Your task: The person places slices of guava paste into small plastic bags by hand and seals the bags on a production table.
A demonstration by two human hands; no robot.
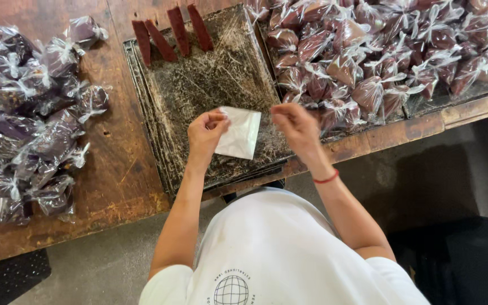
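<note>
While both hands work above it, the wooden table [120, 169] spreads widest of all, running out past the left hand and away beyond the right. Directly beneath the hands lies a dark, scratched metal tray [210, 85], seemingly the top of a stack whose edges show to the left of the left wrist. To the far side of the right hand, a big heap of red-brown sweets in clear knotted bags [379, 56] fills another tray. Well out from the left hand, a second heap of purple sweets in clear bags [24, 113] covers the table. At the tray's far edge, beyond the left hand, four red-brown bars [170, 34] lie unwrapped side by side.

Between the hands is a small clear plastic bag [238, 133], flat and looking empty, hanging just over the tray. The left hand [205, 134] has its fingers curled in, thumb and fingertips pinching the bag's upper left corner. The right hand [296, 127] is loosely curled just beside the bag's right edge, fingertips bent down toward it; whether they touch the plastic cannot be told. A thin red wristband [326, 179] circles the right wrist.
</note>
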